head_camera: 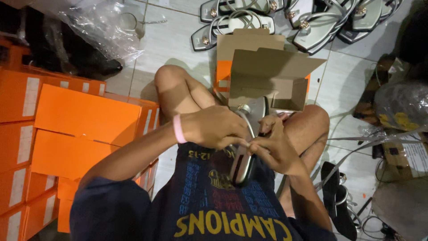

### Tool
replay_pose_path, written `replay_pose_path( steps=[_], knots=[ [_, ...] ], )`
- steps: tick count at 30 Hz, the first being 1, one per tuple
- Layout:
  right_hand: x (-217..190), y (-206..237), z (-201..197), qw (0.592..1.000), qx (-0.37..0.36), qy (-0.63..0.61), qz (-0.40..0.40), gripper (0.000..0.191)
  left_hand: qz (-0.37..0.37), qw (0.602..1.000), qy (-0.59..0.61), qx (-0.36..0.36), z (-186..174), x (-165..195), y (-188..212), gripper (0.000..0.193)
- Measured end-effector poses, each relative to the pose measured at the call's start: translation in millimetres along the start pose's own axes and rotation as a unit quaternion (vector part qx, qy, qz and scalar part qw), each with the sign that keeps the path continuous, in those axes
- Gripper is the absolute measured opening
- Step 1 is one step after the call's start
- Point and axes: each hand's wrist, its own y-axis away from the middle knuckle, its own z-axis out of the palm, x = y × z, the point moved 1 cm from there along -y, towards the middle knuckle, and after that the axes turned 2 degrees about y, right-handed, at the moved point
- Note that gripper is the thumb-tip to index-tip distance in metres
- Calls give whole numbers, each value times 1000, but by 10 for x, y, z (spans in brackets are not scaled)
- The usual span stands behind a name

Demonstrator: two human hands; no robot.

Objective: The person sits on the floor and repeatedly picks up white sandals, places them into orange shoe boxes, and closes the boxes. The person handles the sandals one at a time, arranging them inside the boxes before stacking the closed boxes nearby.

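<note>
Hands (214, 127) (272, 147) grip silver sandal (247, 147) before open box (267, 76).

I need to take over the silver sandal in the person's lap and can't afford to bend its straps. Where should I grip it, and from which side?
Probably grip the silver sandal by the edges of its sole at the end nearest the body, coming from below in the picture. That end is bare and rigid. The left hand and right hand crowd the strap and its round stud, and the open cardboard box blocks the far side.
</note>
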Motion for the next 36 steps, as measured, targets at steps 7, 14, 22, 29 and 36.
replay_pose_path(
  steps=[7,14,22,29,36],
  knots=[
    [32,-18,-7,999,-36,-14,18,9,-15,1000,-2,-23,19,-8,-24,27],
    [126,18,77,1000,6,17,-17,9,-23,999,24,-13,133,-134,-134,26],
    [246,321,50,999,29,-45,-3,8,-17,998,55,37,2,-196,229,19],
    [110,54,9,999,25,21,10,17,12,999,6,50,301,-262,-44,21],
    [76,-64,17,998,28,39,-28,11,12,998,21,55,247,-232,-2,20]
  ],
)
